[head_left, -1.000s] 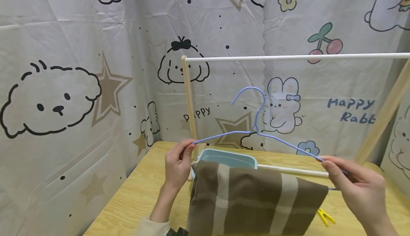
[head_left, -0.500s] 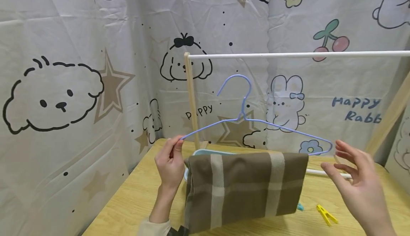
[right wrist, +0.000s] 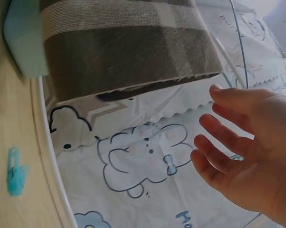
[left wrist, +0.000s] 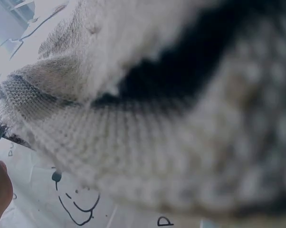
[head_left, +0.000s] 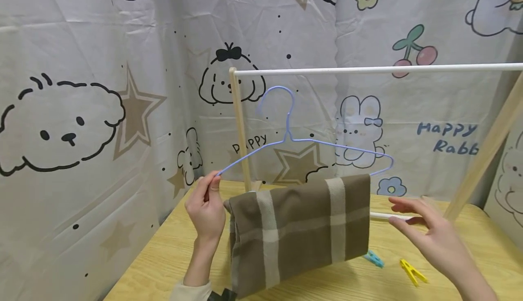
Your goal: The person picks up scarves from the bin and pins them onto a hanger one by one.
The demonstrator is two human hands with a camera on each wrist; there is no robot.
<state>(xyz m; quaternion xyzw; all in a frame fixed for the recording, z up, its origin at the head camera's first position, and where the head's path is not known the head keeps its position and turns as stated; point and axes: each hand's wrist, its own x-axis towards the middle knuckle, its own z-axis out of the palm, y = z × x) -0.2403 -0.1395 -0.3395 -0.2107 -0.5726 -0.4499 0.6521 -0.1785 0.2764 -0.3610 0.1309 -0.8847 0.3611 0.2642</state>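
Note:
A light blue wire hanger [head_left: 288,124] is held up with its hook on top, its right end higher than its left. Draped over its lower bar hangs a folded brown checked cloth [head_left: 304,233]. My left hand [head_left: 206,208] pinches the hanger's left end. To the right of the cloth, my right hand [head_left: 431,233] is apart from both, fingers spread and loosely bent. In the right wrist view that hand [right wrist: 250,147] holds nothing and lies near the cloth's edge. A blurred knit sleeve [left wrist: 133,147] fills most of the left wrist view.
A rack with a white top rail [head_left: 367,69] and wooden posts [head_left: 486,151] stands behind. On the table [head_left: 163,260] lie a yellow clothespin [head_left: 412,273] and a blue clothespin [head_left: 373,259]. Part of a pale blue basket [right wrist: 24,40] shows behind the cloth.
My right hand has let go of the hanger's right arm and drawn back from it. The hanger and cloth have shifted left and up, still in my left hand.

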